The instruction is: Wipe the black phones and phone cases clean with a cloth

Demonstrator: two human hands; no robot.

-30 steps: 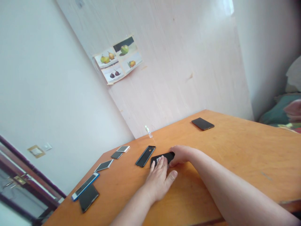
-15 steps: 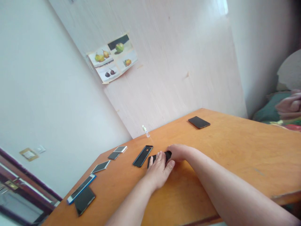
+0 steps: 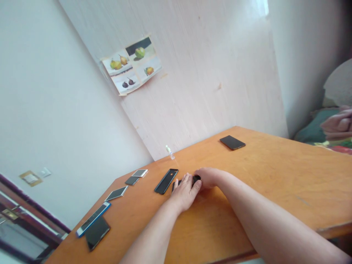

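Note:
A black phone (image 3: 195, 178) lies flat on the orange wooden table (image 3: 264, 176), mostly covered by both hands. My left hand (image 3: 183, 191) rests palm down on it, fingers stretched forward and close together. My right hand (image 3: 209, 178) curls round the phone's right end, fingers pressed onto its edge. Just to the left lies another black phone (image 3: 165, 181), back side up, apart from my hands.
A dark phone (image 3: 232, 142) lies near the table's far edge. Several more phones and screens sit along the left edge, among them a blue-rimmed phone (image 3: 92, 219). A small clear bottle (image 3: 171, 153) stands by the wall. A fruit picture (image 3: 131, 65) hangs above.
My left hand slid forward over the black phone, hiding most of it. My right hand stayed at its right end. The view shifted slightly.

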